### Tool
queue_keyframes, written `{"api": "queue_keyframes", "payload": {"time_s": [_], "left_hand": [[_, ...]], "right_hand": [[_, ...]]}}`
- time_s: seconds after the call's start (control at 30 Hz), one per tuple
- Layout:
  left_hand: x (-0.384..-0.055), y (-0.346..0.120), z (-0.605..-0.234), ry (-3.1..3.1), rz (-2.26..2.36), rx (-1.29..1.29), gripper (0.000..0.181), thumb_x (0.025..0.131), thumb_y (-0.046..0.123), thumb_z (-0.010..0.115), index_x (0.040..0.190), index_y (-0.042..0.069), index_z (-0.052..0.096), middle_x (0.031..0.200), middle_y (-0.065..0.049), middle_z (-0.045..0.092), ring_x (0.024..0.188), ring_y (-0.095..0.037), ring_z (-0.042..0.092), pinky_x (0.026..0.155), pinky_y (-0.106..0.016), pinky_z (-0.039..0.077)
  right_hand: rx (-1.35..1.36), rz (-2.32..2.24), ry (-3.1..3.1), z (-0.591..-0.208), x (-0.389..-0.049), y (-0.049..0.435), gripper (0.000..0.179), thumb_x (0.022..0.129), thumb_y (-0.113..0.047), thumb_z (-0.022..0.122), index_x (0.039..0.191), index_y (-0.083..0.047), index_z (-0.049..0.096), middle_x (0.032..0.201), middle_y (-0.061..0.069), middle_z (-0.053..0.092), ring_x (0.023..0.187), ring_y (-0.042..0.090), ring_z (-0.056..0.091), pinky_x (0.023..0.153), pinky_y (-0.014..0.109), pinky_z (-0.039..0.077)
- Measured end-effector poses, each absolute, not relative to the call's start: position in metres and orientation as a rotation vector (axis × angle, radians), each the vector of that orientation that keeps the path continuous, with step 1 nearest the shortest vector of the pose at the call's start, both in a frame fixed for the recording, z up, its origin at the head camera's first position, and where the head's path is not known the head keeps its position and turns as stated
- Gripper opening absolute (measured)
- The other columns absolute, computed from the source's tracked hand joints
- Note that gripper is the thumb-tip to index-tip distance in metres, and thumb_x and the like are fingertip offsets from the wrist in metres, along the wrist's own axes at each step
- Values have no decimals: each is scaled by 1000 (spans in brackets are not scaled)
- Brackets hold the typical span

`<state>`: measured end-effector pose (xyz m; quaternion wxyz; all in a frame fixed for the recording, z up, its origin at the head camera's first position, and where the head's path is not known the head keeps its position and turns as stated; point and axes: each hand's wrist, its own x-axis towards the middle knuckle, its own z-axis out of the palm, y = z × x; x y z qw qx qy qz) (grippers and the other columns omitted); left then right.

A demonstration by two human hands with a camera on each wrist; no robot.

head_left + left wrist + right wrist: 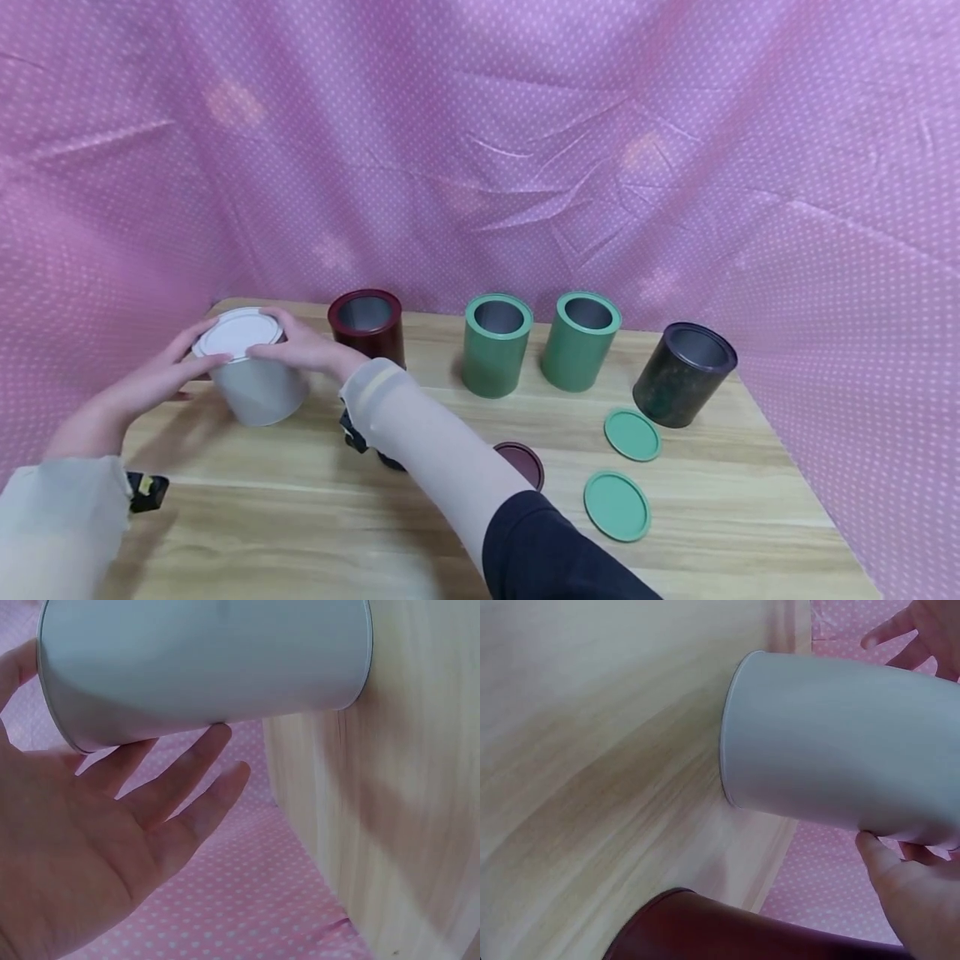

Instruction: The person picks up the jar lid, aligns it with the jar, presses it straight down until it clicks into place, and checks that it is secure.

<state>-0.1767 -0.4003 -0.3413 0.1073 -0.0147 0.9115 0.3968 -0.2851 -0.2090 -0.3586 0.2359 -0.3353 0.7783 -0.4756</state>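
Observation:
A light grey can stands upright at the left of the wooden table, with a white lid on its top. My left hand holds the can's top from the left, thumb at the front of the lid's edge and index finger at the back. In the left wrist view, its other fingers spread beside the can's wall. From the right, my right hand grips the same rim, its thumb at the front and fingers at the back. A dark red can, open at the top, stands behind my right forearm, partly hidden.
Two open green cans and a dark, blackish open can line the back. Two green lids and a dark red lid lie in front. Another dark piece is mostly hidden under my right sleeve. Pink dotted cloth surrounds the table.

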Motion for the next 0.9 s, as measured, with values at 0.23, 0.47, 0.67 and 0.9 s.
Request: {"api": "queue_keyframes", "payload": {"time_s": [0.23, 0.47, 0.67, 0.9], "left_hand": [[-178, -399, -338, 2724, 1105, -6, 79, 103, 44, 35, 152, 8, -16, 147, -46, 4, 120, -60, 40, 83, -64, 48], [-176, -399, -339, 2725, 1089, 0, 79, 103, 43, 34, 152, 9, -18, 145, -48, 9, 118, -60, 45, 81, -62, 50], [-175, -398, -334, 2688, 1050, -7, 80, 103, 44, 32, 150, 9, -23, 143, -49, 8, 118, -61, 45, 80, -61, 51], [-172, -399, -336, 2676, 1046, -13, 80, 103, 45, 31, 149, 11, -25, 144, -48, 8, 118, -61, 44, 78, -58, 51]], "right_hand": [[-959, -1220, 2135, -352, -288, -206, 65, 94, -34, 59, 151, -37, 29, 153, -11, 35, 136, 3, 36, 110, 26, 34], [-932, -1205, 2132, -351, -287, -207, 65, 93, -36, 59, 150, -40, 29, 153, -13, 33, 136, 2, 35, 111, 27, 34], [-882, -1243, 2138, -347, -282, -209, 64, 92, -33, 60, 149, -38, 32, 151, -13, 37, 133, 3, 39, 109, 28, 36], [-866, -1204, 2157, -343, -277, -208, 65, 92, -33, 61, 149, -37, 32, 151, -13, 38, 133, 4, 40, 110, 28, 35]]}}
